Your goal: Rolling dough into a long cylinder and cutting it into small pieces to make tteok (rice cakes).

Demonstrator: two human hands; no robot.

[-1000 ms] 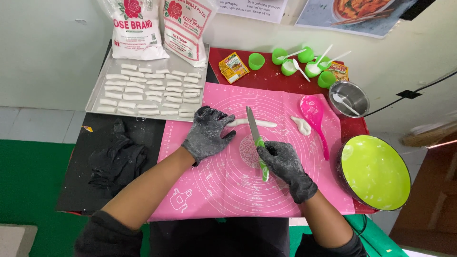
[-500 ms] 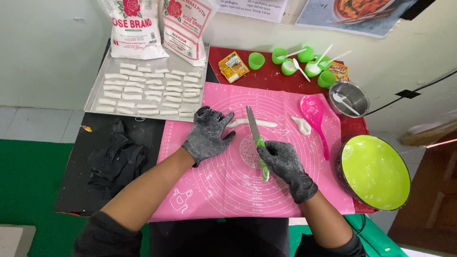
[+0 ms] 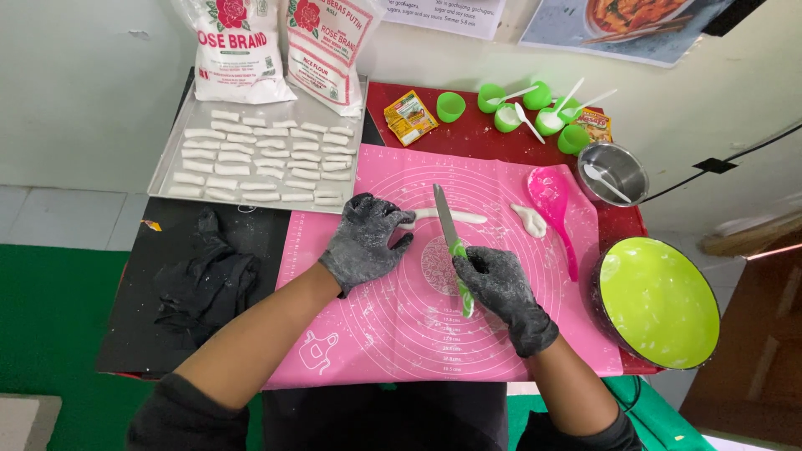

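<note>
Pink silicone mat [image 3: 501, 351] is lying under my work, with a metal tray [image 3: 167, 171] of many cut white pieces [image 3: 259, 159] sitting beyond its far-left corner, so I'm judging most cutting done. My left hand [image 3: 365, 242] is pressing its fingers onto the last dough rope [image 3: 455, 216], while my right hand [image 3: 499, 288] is gripping the green-handled knife [image 3: 451, 242], its blade lying across that rope.

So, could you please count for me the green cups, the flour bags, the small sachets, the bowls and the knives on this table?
Green cups: 6
Flour bags: 2
Small sachets: 2
Bowls: 2
Knife: 1
Total: 13
</note>
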